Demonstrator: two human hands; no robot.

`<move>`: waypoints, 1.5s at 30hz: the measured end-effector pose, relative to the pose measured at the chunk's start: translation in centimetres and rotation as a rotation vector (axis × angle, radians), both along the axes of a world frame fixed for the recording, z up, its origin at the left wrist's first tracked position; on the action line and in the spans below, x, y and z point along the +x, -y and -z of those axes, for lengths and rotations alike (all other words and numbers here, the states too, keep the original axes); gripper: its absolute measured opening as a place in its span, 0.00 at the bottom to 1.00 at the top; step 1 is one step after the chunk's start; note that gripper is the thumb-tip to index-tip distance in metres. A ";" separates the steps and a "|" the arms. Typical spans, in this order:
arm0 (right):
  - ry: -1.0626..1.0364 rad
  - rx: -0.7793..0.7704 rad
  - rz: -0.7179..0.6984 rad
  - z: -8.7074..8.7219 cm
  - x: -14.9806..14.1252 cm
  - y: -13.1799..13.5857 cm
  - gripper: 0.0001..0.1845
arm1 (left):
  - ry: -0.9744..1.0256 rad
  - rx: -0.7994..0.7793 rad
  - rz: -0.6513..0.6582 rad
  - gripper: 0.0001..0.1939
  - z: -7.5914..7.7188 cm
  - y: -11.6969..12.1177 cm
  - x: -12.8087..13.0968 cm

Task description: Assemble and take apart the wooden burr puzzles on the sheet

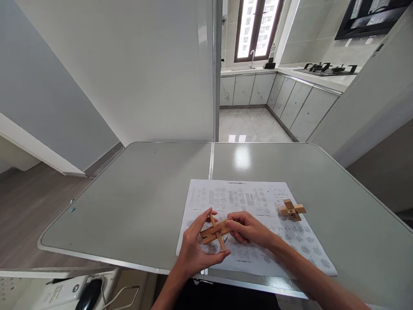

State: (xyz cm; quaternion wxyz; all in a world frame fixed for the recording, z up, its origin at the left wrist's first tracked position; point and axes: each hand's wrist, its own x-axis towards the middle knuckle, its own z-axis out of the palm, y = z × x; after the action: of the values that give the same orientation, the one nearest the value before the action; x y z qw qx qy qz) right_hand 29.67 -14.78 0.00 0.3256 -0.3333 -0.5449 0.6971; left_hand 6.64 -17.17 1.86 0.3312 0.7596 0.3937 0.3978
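Between my two hands are joined wooden puzzle pieces (pixel 215 230), crossing one another, with a dark letter marked on the flat one. My left hand (pixel 196 249) grips the thin crossing piece at its two ends, thumb below and fingers above. The right end of the flat piece is pinched between the thumb and fingers of my right hand (pixel 247 228). Both hands are just above a printed instruction sheet (pixel 258 202) covered with small diagrams. Another wooden puzzle assembly (pixel 292 210), also lettered, rests on the sheet's right side.
The sheet lies on a grey table (pixel 135 206) with a metal rim and a seam down its middle. Below its left front edge are a white device (pixel 63 295) and cables. Beyond the table, a doorway leads to a kitchen with a gas hob (pixel 325 69).
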 end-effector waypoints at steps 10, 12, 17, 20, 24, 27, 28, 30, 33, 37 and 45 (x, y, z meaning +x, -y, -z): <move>0.026 0.006 -0.006 -0.7 0.0 0.1 0.28 | 0.044 -0.101 0.017 0.57 0.1 -0.4 0.0; 0.042 0.024 0.024 -0.5 -0.1 0.1 0.28 | 0.036 -0.086 0.016 0.56 0.0 -0.4 0.0; 0.025 0.010 0.061 -0.2 -0.6 0.1 0.27 | 0.013 -0.015 -0.008 0.54 -0.2 -0.3 0.2; 0.004 -0.004 0.073 -0.4 -0.9 0.3 0.27 | 0.012 -0.001 -0.023 0.54 -0.1 -0.3 0.3; 0.004 0.012 0.078 -0.5 -1.3 0.5 0.27 | 0.007 -0.020 -0.040 0.54 0.1 -0.3 0.3; 0.005 -0.004 0.034 -0.5 -1.1 0.5 0.27 | 0.020 -0.044 -0.026 0.55 0.1 -0.4 0.2; 0.001 -0.008 0.016 -0.5 -1.0 0.5 0.27 | 0.025 -0.053 -0.020 0.55 0.1 -0.4 0.2; -0.010 -0.009 -0.008 -0.7 -0.8 0.4 0.27 | 0.030 -0.070 -0.013 0.56 0.1 -0.4 0.1; -0.020 -0.006 -0.033 -1.0 -0.6 0.3 0.27 | 0.030 -0.098 -0.021 0.55 0.0 -0.4 0.0; -0.037 0.032 -0.017 -1.4 -1.0 0.5 0.26 | 0.068 -0.160 -0.019 0.54 -0.2 -0.4 -0.1; 0.134 0.313 0.150 -1.8 -1.3 0.6 0.14 | 0.118 -0.212 -0.060 0.53 -0.6 -0.4 -0.4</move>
State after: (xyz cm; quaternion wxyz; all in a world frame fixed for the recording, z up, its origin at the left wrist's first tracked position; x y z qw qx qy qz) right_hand 28.33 -15.41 1.80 0.3876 -0.3638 -0.6410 0.5537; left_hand 6.24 -16.79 2.47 0.4201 0.6835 0.4359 0.4078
